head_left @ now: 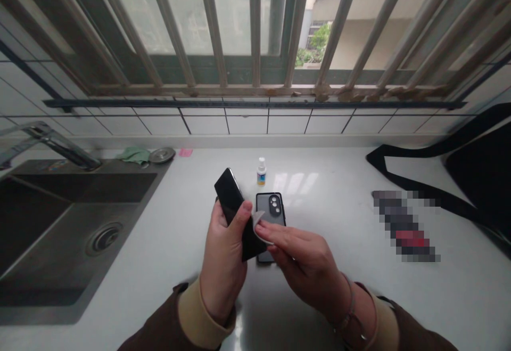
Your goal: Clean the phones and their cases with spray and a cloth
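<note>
My left hand (227, 244) is wrapped round a black smartphone (235, 202), which tilts above the counter with its dark face toward me. The thumb lies along the phone's right edge. Pinched in the fingers of my right hand (307, 266) is a small pale grey cloth (258, 225), pressed against the phone's lower right edge. Below and behind the hands, a phone case (263, 202) with a black rim and camera cutouts lies on the counter, partly hidden by the phone and my right hand. Just beyond it stands a small white bottle (261, 172) with a coloured label.
A steel sink (139, 202) with a faucet (72, 151) is at the left. By its far corner are a green rag (133, 155), a round metal drain cover (162, 155) and a pink slip (186, 152). A black bag (479, 175) with a strap and a blurred-out item (403, 226) lie right.
</note>
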Demonstrator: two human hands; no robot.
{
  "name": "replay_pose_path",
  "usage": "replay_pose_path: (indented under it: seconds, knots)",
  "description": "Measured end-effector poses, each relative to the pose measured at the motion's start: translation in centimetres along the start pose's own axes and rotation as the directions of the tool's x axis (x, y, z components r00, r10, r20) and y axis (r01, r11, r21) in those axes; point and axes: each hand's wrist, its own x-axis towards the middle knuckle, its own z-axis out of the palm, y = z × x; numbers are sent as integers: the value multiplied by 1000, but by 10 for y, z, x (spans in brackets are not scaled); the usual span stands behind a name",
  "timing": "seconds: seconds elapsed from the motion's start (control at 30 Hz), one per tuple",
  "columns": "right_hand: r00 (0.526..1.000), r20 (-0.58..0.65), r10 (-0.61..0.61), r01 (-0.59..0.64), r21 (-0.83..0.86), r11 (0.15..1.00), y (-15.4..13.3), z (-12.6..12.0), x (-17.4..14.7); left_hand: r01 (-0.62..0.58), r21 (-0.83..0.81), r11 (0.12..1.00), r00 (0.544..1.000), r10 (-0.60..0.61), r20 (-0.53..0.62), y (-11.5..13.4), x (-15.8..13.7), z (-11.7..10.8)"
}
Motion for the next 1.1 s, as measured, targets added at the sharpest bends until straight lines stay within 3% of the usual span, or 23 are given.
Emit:
replay_pose_path:
  seconds: [0.1,0.23,0.4,0.53,0.67,0.87,1.0,1.1]
  knots:
    - [1000,10,-29,29,-6,1000,-1,-1,1,108,-28,994,993,-107,47,-5,0,-2]
    - [995,46,-89,91,-30,995,-3,-3,3,354,-138,925,935,-349,64,-13,-3,-1]
    - [968,166,-188,207,-108,972,-1,-4,4,479,-235,846,877,-451,164,-11,-7,2]
    - [979,145,-140,176,-273,946,6,-5,4,493,-260,831,866,-440,235,-9,-5,2]
    - [999,12,-34,36,-411,911,15,-8,3,445,-236,864,885,-385,262,-12,-4,0]
    - [958,-244,151,-224,-305,926,19,-18,6,558,-15,830,743,-492,454,-9,-11,-5]
    - [970,-224,97,-158,-273,949,13,-22,9,525,-7,851,710,-434,554,-10,-14,-3]
    - [997,-80,-16,-5,-260,966,9,-20,8,484,-86,871,765,-373,525,-12,-11,-1]
